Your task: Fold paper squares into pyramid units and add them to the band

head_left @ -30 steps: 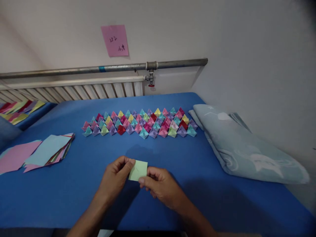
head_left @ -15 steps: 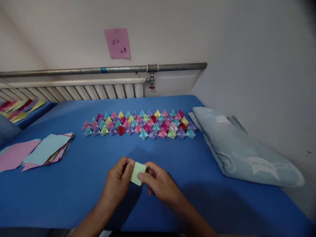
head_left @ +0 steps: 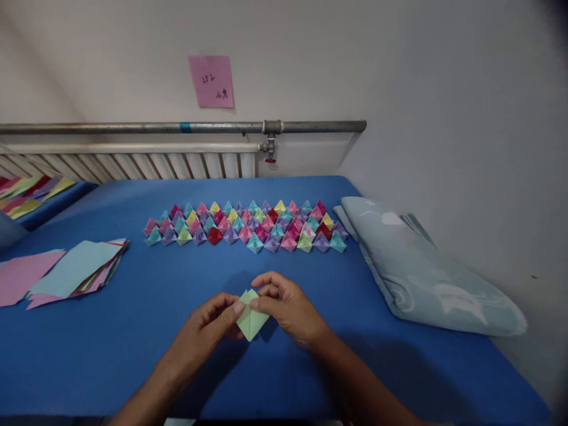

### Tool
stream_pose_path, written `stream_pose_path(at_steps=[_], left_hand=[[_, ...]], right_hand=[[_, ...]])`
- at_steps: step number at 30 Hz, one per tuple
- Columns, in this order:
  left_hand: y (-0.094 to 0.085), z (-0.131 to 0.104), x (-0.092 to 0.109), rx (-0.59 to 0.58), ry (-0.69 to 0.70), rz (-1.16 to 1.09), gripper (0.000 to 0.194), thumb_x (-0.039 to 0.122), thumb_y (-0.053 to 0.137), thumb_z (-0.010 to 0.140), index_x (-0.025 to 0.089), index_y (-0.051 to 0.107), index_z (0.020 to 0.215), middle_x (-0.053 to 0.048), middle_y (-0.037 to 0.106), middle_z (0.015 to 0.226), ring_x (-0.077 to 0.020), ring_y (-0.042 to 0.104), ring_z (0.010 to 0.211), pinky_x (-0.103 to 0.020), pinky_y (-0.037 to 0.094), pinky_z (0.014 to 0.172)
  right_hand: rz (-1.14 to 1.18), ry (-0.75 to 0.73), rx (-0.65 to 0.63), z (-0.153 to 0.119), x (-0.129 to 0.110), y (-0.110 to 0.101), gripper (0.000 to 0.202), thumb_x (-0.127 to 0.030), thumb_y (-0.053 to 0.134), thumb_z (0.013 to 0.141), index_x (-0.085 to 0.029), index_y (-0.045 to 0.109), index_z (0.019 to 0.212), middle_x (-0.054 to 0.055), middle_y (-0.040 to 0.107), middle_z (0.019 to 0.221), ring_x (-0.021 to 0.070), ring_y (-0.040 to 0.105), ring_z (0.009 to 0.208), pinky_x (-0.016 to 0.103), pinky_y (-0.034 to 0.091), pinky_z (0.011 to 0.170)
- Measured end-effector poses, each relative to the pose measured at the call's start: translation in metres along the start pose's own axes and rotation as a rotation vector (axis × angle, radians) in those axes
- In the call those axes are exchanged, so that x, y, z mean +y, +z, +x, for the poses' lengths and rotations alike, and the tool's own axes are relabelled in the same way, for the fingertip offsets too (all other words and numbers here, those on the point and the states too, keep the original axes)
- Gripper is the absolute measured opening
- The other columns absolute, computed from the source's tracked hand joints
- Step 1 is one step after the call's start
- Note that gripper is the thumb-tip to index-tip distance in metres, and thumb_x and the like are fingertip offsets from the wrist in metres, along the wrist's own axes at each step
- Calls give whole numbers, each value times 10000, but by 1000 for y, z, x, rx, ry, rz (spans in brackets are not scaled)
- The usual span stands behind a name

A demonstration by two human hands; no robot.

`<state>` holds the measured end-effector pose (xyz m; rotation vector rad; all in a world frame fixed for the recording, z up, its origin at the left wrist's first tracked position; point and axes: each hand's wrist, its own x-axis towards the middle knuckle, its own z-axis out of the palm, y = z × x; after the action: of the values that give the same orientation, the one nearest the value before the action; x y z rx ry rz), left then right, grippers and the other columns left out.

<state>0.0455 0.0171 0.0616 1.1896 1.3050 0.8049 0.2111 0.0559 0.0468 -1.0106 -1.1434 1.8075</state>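
Observation:
A small folded piece of light green paper [head_left: 251,324] is held between both hands above the blue surface [head_left: 177,278]. It stands on one corner like a diamond, with a crease down its middle and a split top corner. My left hand [head_left: 213,322] pinches its left side, thumb on the front face. On the right, my right hand [head_left: 284,305] pinches the upper right edge between thumb and fingers. Beyond the hands, several rows of folded paper boats [head_left: 244,225] in many colours sit close together.
Loose sheets of coloured paper, a light blue one [head_left: 80,266] on top, lie at the left. A folded grey-green blanket [head_left: 426,272] rests at the right by the wall. Behind are a radiator [head_left: 177,163], a pipe [head_left: 213,127] and a pink note [head_left: 212,81].
The green paper has turned from a tilted square to a diamond, and its creased face now shows. My right hand's fingers have shifted to its upper right edge. The view has moved slightly.

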Motion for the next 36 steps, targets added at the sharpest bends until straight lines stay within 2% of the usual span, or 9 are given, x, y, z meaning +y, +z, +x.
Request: stream_pose_path(at_steps=[5, 9, 12, 15, 17, 22, 27, 33, 36], left_hand=[[-4, -2, -4, 33, -23, 70, 439, 592, 586, 761, 187, 618, 593, -3, 579, 602, -142, 503, 620, -253, 402, 629], [-7, -1, -5, 6, -34, 121, 433, 585, 594, 755, 191, 644, 580, -12, 594, 590, -151, 517, 611, -260, 400, 628], [-9, -1, -4, -3, -27, 114, 431, 576, 598, 763, 193, 652, 573, -22, 612, 592, -159, 539, 621, -264, 417, 638], [-9, 0, -6, -21, -41, 96, 442, 597, 589, 758, 187, 661, 608, -20, 603, 580, -152, 534, 590, -258, 432, 607], [-9, 1, -10, -32, -80, 92, 449, 610, 571, 753, 184, 651, 637, -10, 582, 582, -142, 520, 568, -246, 431, 573], [-8, 12, -22, 16, -165, 314, 387, 563, 546, 708, 215, 523, 541, 55, 427, 468, -114, 395, 424, -210, 289, 409], [-13, 26, -25, 51, -120, 500, 277, 398, 576, 683, 218, 542, 475, 39, 494, 422, -111, 399, 410, -232, 216, 455], [-20, 26, -34, 148, -95, 649, 234, 349, 658, 680, 220, 542, 524, 42, 472, 443, -120, 362, 428, -256, 194, 491], [-20, 20, -43, 178, 167, 823, 118, 318, 629, 775, 213, 612, 724, -10, 609, 702, -165, 525, 614, -259, 344, 573]], right_hand=[[-8, 35, -17, 0, 0, 0, 263, -279, 709, 637, -190, 594, 856, -67, 551, 621, 90, 500, 558, 237, 378, 561], [-135, 65, -87, 1, -1, -1, 182, -336, 668, 711, -164, 615, 733, -53, 529, 566, 74, 438, 498, 224, 334, 499], [-207, 25, -70, 3, -3, -2, 144, -290, 637, 750, -166, 617, 680, -62, 498, 538, 68, 415, 492, 217, 323, 500], [-289, 68, -94, 6, -3, -4, 147, -240, 593, 798, -166, 614, 674, -59, 490, 534, 74, 426, 496, 216, 332, 505], [-446, 72, -118, 10, -2, -6, 169, -221, 558, 840, -163, 628, 697, -46, 511, 563, 82, 451, 514, 216, 346, 510], [-1033, -150, -104, 24, 4, -6, 174, -177, 613, 840, -170, 662, 673, 4, 600, 778, 125, 542, 738, 270, 396, 704], [-1176, -185, -54, 32, 14, 1, 194, -181, 635, 836, -174, 636, 642, 28, 628, 972, 200, 494, 954, 383, 300, 854], [-1260, -291, -5, 30, 27, 2, 114, -208, 666, 833, -184, 610, 737, 22, 614, 1029, 195, 478, 963, 347, 280, 817], [-1276, -349, 18, 30, 32, -2, 91, -244, 678, 834, -198, 600, 825, 12, 611, 976, 188, 474, 925, 326, 279, 787]])
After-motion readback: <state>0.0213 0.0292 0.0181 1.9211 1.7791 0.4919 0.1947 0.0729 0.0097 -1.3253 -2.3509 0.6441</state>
